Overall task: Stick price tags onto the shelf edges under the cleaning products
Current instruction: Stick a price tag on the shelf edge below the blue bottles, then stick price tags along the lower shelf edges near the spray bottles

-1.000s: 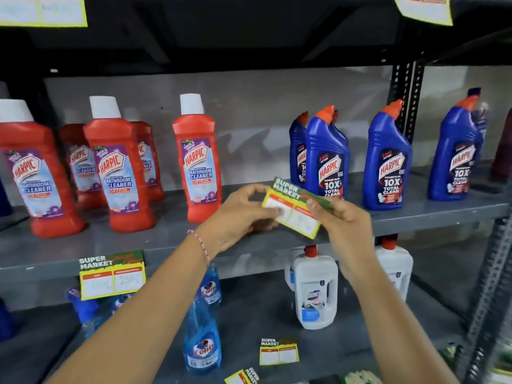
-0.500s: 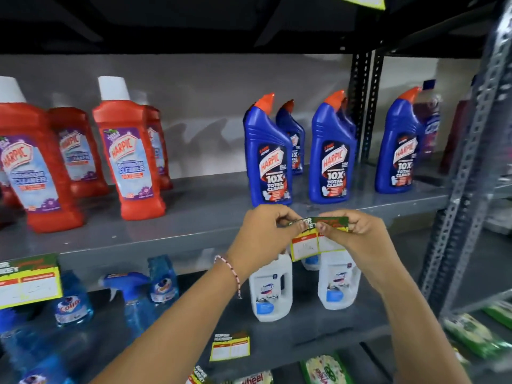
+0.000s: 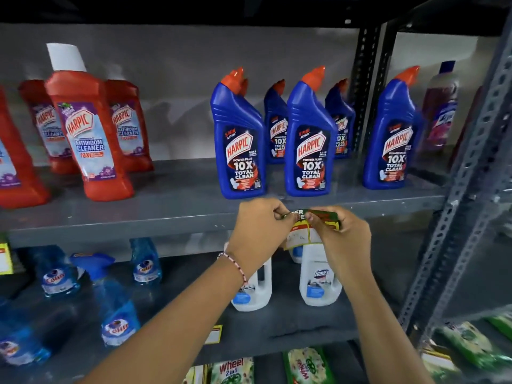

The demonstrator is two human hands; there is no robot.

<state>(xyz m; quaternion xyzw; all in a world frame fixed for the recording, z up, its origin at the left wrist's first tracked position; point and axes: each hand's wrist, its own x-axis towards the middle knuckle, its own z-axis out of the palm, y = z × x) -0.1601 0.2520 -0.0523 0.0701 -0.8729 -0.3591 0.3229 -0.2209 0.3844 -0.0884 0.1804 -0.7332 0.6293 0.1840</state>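
A green, yellow and white price tag (image 3: 304,234) is pinched between both hands, right at the front edge of the grey shelf (image 3: 166,221). My left hand (image 3: 257,234) grips its upper left corner. My right hand (image 3: 343,239) holds its top right part. The tag hangs just below two blue Harpic toilet cleaner bottles (image 3: 307,139) standing on that shelf. Whether the tag touches the shelf edge I cannot tell. Red Harpic bathroom cleaner bottles (image 3: 88,134) stand further left on the same shelf.
Below are white Domex bottles (image 3: 318,281) and blue Colin spray bottles (image 3: 116,309). Another tag (image 3: 213,334) sticks to the lower shelf edge and one (image 3: 4,257) hangs at the far left. A perforated metal upright (image 3: 465,173) rises on the right. Detergent packets (image 3: 232,370) lie at the bottom.
The view has swung right, from the red bottles to the blue ones. Both hands have carried the tag down to the shelf edge under the blue Harpic bottles.
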